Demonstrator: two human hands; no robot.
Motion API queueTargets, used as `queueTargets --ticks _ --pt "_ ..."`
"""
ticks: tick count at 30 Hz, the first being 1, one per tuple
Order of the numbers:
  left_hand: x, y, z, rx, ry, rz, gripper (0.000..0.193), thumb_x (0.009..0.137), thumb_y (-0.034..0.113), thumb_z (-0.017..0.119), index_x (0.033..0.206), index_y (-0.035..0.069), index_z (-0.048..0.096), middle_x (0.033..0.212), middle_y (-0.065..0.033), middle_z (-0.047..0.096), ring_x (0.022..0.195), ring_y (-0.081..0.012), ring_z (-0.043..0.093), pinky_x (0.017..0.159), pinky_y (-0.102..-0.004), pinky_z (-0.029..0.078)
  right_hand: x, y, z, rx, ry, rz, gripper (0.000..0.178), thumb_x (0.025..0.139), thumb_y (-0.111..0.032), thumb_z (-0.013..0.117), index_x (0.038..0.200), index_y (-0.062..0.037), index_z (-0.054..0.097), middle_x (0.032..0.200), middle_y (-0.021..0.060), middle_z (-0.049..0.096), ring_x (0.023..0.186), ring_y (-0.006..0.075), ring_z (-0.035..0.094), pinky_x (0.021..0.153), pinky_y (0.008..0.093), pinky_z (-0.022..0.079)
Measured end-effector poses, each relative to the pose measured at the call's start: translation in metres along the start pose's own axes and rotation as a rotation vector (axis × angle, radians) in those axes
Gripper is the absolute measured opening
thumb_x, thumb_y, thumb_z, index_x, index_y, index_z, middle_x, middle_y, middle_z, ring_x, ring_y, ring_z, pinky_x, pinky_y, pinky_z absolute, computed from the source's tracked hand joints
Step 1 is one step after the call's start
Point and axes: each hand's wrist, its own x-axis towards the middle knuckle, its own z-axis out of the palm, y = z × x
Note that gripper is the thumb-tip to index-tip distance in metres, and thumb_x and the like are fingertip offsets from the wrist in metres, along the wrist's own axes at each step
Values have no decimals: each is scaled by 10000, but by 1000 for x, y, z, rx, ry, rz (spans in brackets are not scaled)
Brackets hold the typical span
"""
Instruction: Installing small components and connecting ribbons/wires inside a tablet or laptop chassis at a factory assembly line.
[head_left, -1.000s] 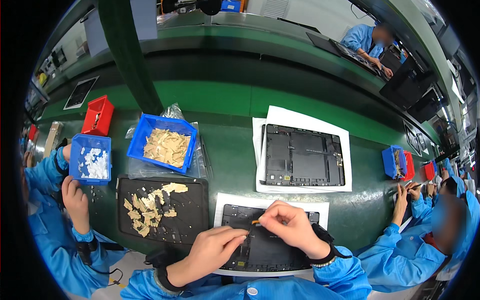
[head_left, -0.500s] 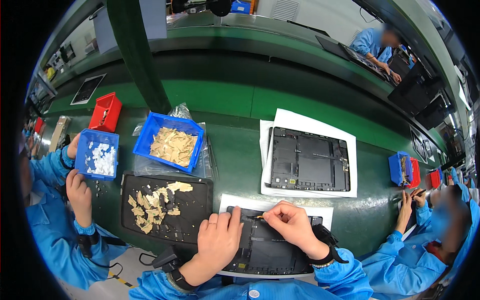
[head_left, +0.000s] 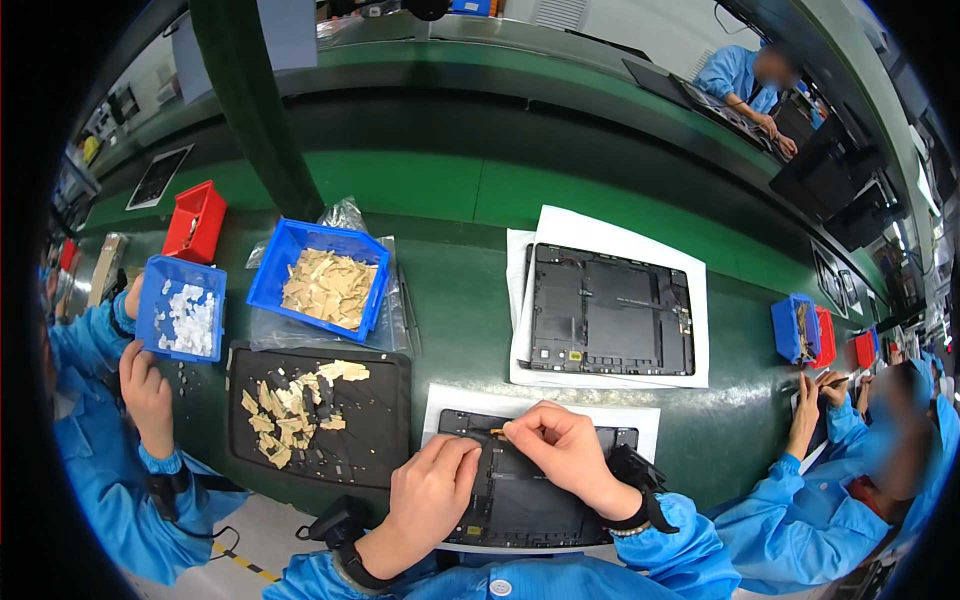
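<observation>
In front of me a black tablet housing [head_left: 540,505] lies on white sheets [head_left: 645,422]. My right hand [head_left: 565,452] pinches a small orange strip [head_left: 497,432] between thumb and forefinger, just over the housing's upper left part. My left hand [head_left: 425,492] rests at the housing's left side, its fingers bunched together and curled at the upper left corner. Whatever its fingertips hold, if anything, is hidden. To the left, a black tray [head_left: 385,435] bears torn tan pieces [head_left: 290,415] and small dark bits.
A second housing [head_left: 610,310] lies on white sheets beyond. At left are a blue bin [head_left: 330,285] of tan pieces, a red bin [head_left: 195,222] and tweezers [head_left: 408,315]. A co-worker's hand [head_left: 148,395] is beside a blue bin [head_left: 182,308] of white bits. Another person sits at right.
My left fingers were stretched out flat on the housing's corner and are now curled together. The right hand, still pinching, has shifted slightly left in the picture, as the whole view has.
</observation>
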Motion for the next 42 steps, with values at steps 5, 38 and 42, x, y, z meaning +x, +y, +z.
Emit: queueTargets --ticks 5,38,42 --pt "-3 -1 2 63 19 17 101 823 74 646 914 29 652 837 -113 627 664 -300 634 570 -361 513 -1 -2 6 73 21 21 104 867 -87 661 832 11 669 748 -17 605 698 32 525 589 198 424" --pt "-3 -8 7 462 60 183 216 745 41 664 961 44 659 745 -66 460 665 -225 548 554 -331 465 15 2 15 -609 227 -622 62 713 -55 739 723 -51 678 694 50 610 630 212 587 544 308 473" --pt "-2 -9 8 503 50 223 298 700 85 595 985 15 647 731 -51 451 679 -193 547 562 -280 473 15 1 15 -614 232 -613 57 721 -63 734 720 -54 678 692 49 609 632 212 589 546 308 473"
